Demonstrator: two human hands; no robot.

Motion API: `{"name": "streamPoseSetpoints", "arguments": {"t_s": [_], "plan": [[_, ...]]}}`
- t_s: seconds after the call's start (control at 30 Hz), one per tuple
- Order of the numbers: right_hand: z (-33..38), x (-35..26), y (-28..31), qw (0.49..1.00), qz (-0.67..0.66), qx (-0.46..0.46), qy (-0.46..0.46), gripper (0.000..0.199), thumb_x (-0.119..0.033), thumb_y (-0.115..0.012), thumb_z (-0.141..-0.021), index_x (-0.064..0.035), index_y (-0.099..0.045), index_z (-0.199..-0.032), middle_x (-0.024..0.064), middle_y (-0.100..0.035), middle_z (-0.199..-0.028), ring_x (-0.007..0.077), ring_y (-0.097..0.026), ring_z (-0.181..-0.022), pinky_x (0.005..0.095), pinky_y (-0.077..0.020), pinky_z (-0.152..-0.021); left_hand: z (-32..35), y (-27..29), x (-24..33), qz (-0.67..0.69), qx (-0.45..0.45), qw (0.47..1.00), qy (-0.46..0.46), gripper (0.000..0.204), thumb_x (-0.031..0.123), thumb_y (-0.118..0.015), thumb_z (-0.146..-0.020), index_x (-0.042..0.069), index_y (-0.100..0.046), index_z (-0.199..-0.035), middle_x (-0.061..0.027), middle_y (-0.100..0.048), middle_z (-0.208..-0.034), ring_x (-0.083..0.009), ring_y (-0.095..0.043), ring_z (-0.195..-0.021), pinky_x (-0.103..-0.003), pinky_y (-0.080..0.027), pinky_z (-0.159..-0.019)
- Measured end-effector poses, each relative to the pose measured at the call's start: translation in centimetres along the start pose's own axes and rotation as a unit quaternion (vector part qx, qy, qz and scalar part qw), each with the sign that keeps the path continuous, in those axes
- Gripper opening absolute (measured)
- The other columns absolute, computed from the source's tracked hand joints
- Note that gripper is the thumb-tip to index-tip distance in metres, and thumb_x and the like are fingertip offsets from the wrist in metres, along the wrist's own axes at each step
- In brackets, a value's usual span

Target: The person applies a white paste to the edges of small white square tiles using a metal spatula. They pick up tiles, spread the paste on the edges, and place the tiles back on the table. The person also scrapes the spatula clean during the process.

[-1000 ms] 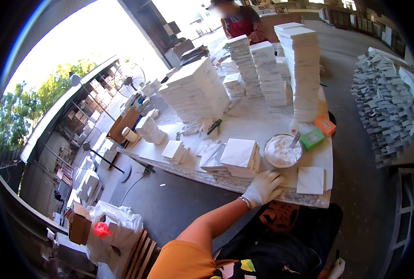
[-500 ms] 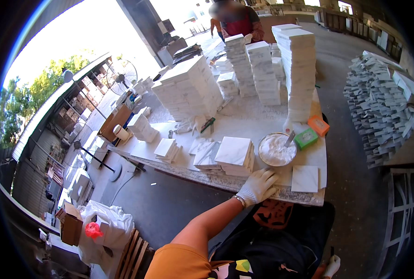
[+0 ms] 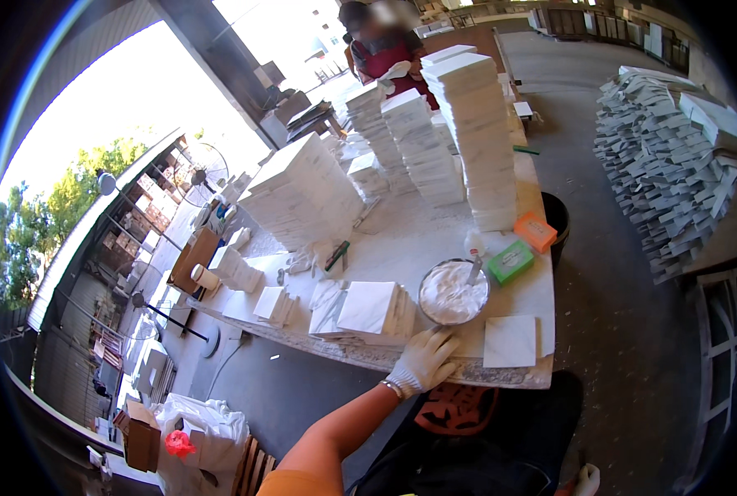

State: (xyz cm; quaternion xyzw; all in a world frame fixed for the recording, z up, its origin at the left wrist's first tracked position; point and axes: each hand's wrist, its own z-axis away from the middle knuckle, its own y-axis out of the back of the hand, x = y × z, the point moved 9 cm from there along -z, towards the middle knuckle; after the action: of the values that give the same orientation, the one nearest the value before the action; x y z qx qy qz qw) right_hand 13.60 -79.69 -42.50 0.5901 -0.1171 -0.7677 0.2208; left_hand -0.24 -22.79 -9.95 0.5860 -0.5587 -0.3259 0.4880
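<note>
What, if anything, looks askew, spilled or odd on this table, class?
The small tile pile at the front left of the table looks askew: its tiles are fanned out, not squared up. The tall stack has ragged edges. The white paste sits inside its bowl; I see no clear spill.

Right grip (image 3: 588,479) partly beyond the lower edge

Worktable (image 3: 402,231) | white tile stacks (image 3: 488,149) | paste bowl (image 3: 451,293) | green box (image 3: 510,263) | orange box (image 3: 536,232)
</note>
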Motion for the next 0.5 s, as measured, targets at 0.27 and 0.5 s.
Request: {"name": "streamPoseSetpoints", "arguments": {"t_s": [0.27,0.5], "plan": [[0.5,2.6,-1.7,0.982,-0.124,-0.066,-0.130,0.027,-0.016,-0.063,-0.101,-0.0039,-0.064,-0.124,-0.0008,-0.054,-0.074,0.0104,-0.049,-0.056,0.0271,-0.0434,-0.050,-0.6,-0.3,0.2,-0.018,-0.027,0.999,0.012,0.055,0.029,-0.069,-0.083,0.006,-0.057,-0.131,-0.0193,-0.053,-0.134,-0.0417,-0.052,-0.120,-0.052,-0.044,-0.102],[0.0,3.3,-2.2,0.984,-0.072,-0.110,-0.122,0.034,-0.009,-0.058,-0.102,-0.0049,-0.058,-0.135,-0.0061,-0.047,-0.072,0.0056,-0.040,-0.055,0.0226,-0.0325,-0.048,-0.2,0.4,0.2,-0.011,-0.021,0.999,0.035,0.052,0.029,-0.068,-0.083,0.006,-0.059,-0.128,-0.0195,-0.054,-0.131,-0.0416,-0.052,-0.117,-0.051,-0.044,-0.102]]}}
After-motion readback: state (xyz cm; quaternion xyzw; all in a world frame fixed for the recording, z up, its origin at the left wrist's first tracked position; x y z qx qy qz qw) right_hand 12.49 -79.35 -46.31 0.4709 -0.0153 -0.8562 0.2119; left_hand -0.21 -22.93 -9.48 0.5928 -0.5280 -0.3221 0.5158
